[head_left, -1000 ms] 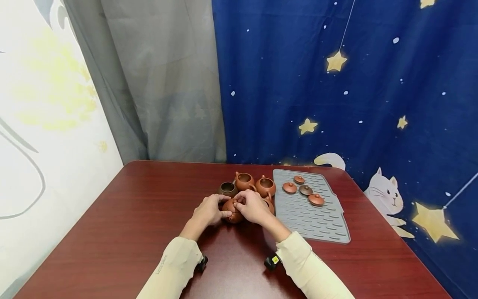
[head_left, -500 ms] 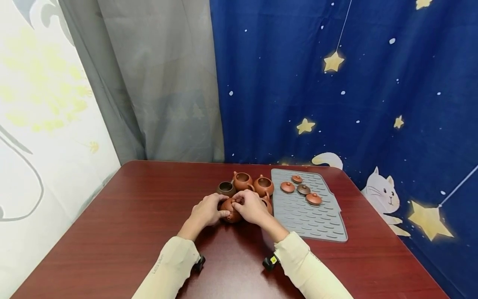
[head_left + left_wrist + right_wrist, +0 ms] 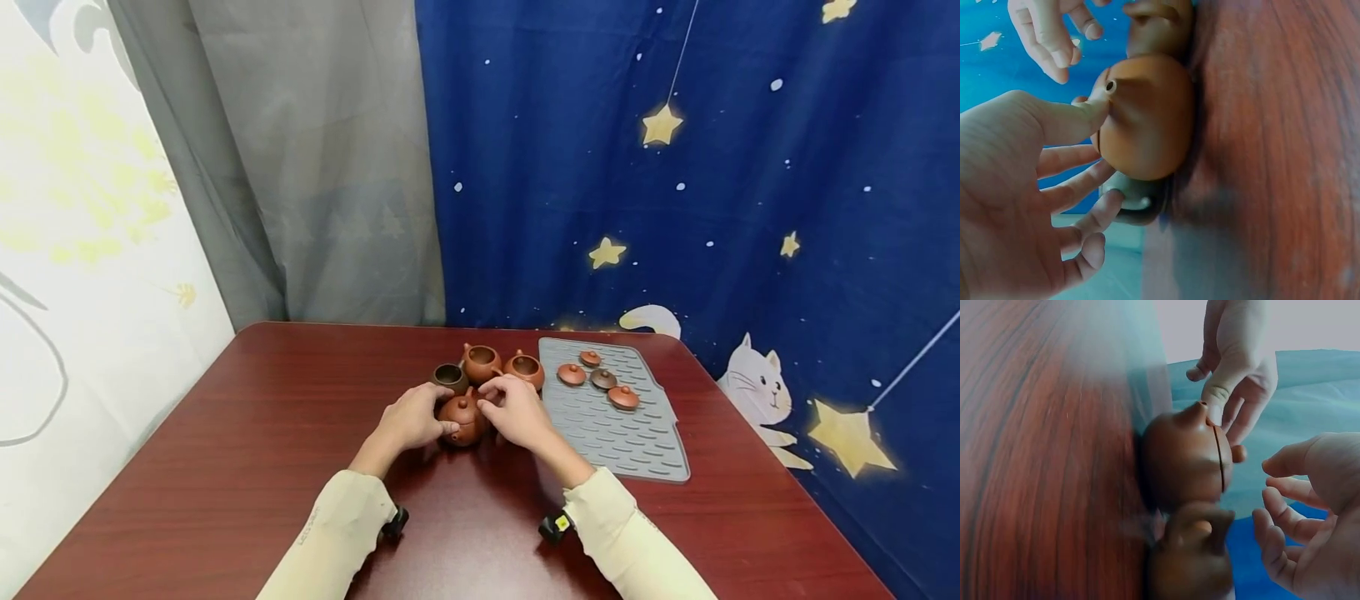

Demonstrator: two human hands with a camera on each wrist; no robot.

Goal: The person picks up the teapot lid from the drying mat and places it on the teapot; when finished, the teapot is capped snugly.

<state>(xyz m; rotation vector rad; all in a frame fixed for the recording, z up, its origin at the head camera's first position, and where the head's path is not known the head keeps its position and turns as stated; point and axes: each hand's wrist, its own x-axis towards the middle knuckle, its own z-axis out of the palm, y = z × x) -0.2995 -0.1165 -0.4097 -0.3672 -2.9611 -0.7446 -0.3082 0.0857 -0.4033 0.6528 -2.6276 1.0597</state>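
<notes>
A terracotta teapot (image 3: 462, 419) stands upright on the table, a lid with a round knob (image 3: 1239, 454) seated on its top. My left hand (image 3: 411, 417) grips it from the left; the thumb lies beside the spout (image 3: 1111, 89) and fingers reach round the upper body. My right hand (image 3: 521, 414) is off the knob, at the teapot's right, with loosely bent fingers and nothing between them. Behind are a dark brown lidless pot (image 3: 450, 377) and two terracotta lidless pots, one left (image 3: 482, 362) and one right (image 3: 524, 367). Another pot (image 3: 1191, 569), mostly hidden from the head view, sits beside the gripped teapot.
On the right of the dark red table (image 3: 300, 400) lies a grey ridged mat (image 3: 615, 442). Several lids rest on its far half, among them a dark brown lid (image 3: 603, 379) and a terracotta lid (image 3: 623, 397). Curtains (image 3: 562, 167) hang behind the table.
My right hand has let go of the lid's knob and moved right, uncovering the lid on the teapot. My left hand keeps its grip. The head view has shifted slightly.
</notes>
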